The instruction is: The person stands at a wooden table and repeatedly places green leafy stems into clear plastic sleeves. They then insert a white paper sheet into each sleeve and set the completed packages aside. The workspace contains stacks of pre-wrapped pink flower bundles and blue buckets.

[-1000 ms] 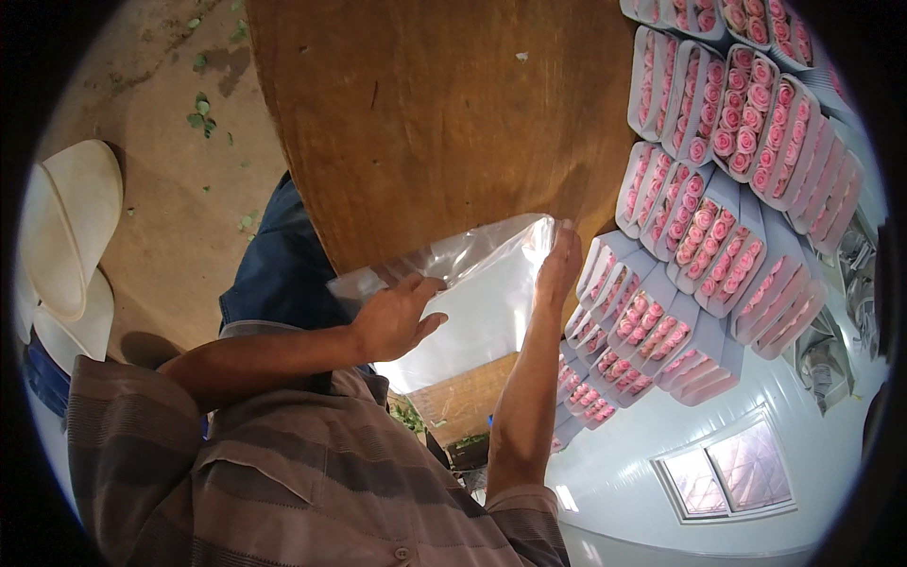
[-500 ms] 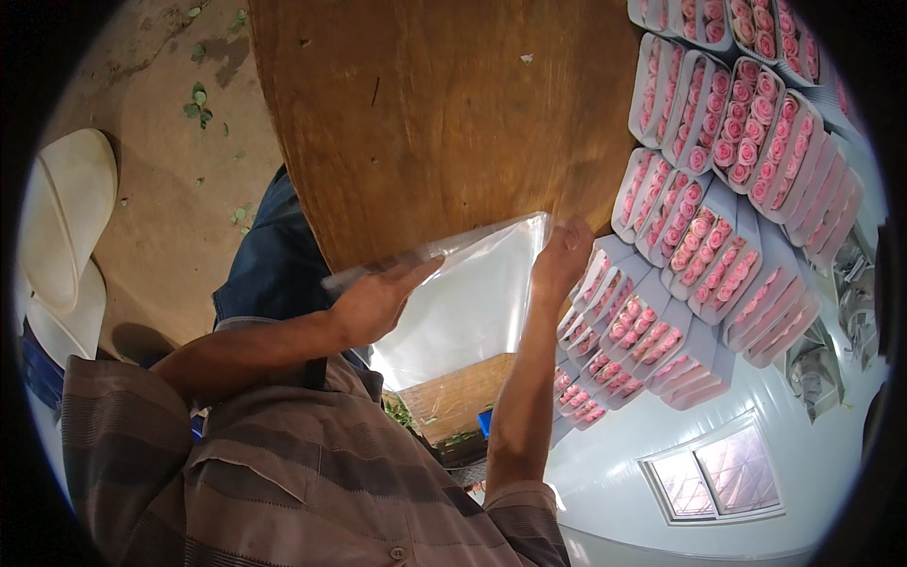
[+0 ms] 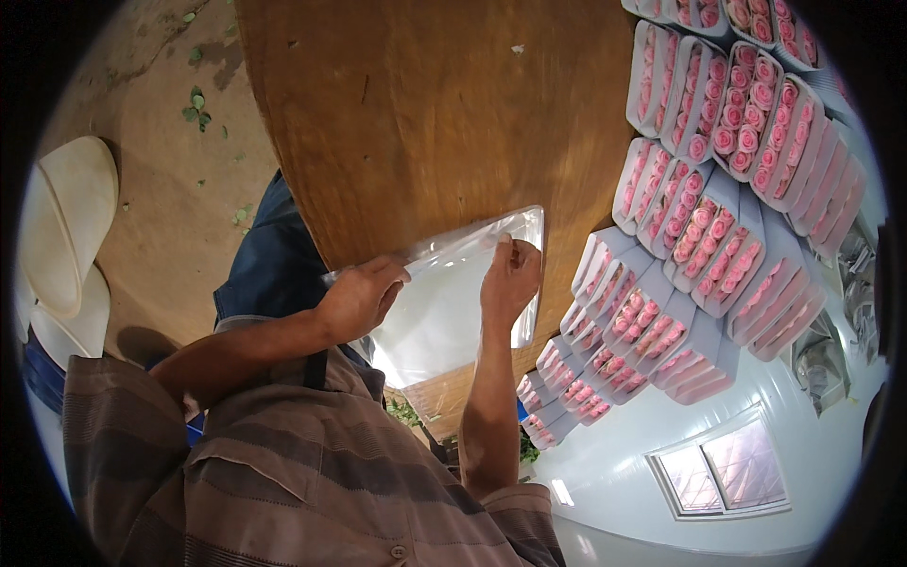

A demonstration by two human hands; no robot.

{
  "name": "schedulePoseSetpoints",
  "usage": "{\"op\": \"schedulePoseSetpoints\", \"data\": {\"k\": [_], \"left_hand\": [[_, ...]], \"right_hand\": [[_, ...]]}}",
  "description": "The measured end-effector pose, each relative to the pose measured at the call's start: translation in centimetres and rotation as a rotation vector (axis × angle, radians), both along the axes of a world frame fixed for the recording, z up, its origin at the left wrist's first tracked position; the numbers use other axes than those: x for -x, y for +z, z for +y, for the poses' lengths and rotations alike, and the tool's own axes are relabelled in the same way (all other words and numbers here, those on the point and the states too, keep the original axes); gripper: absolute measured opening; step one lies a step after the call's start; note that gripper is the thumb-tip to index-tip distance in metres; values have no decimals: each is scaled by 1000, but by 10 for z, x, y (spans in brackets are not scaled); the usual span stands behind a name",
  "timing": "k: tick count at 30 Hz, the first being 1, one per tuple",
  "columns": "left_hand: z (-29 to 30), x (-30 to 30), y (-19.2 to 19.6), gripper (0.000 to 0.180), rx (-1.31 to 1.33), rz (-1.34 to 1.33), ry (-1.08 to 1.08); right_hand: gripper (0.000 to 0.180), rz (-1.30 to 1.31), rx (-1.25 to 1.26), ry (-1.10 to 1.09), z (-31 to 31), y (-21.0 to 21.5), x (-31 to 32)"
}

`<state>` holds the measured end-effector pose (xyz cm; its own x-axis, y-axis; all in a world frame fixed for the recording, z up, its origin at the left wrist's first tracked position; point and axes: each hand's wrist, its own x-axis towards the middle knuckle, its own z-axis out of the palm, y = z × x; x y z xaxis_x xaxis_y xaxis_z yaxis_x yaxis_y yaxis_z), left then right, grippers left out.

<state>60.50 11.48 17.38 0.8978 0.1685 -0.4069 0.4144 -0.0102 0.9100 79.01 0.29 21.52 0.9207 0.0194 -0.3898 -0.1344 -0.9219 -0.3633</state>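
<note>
A stack of clear, shiny plastic sheets (image 3: 435, 326) lies at a slant across the near part of the brown wooden table (image 3: 444, 104). My left hand (image 3: 359, 300) is closed over its left upper edge, with the fingers curled on the film. Near the right upper corner, my right hand (image 3: 510, 279) pinches the film between thumb and fingers. Whether the sheets are flat film or bags, I cannot tell. The palms of both hands are hidden.
Bunches of pink roses (image 3: 699, 222) in pale grey wrapping are piled along the table's right side. A window (image 3: 723, 468) shows in the white wall at lower right. White curved objects (image 3: 76, 217) stand at the far left, above a dirt floor (image 3: 170, 198) with scattered leaves.
My right hand has moved left from the sheets' right corner onto the film, its fingers now pinching. My left hand has curled its outstretched fingers and shifted slightly left.
</note>
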Motion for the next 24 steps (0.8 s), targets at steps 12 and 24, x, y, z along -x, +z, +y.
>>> {"op": "schedulePoseSetpoints", "data": {"k": [12, 24], "left_hand": [[2, -5, 14, 32, -72, -105, 46], [12, -4, 12, 37, -74, 25, 25]], "right_hand": [[30, -201, -2, 319, -11, -11, -49], [29, -156, 71, 949, -38, -2, -94]]}}
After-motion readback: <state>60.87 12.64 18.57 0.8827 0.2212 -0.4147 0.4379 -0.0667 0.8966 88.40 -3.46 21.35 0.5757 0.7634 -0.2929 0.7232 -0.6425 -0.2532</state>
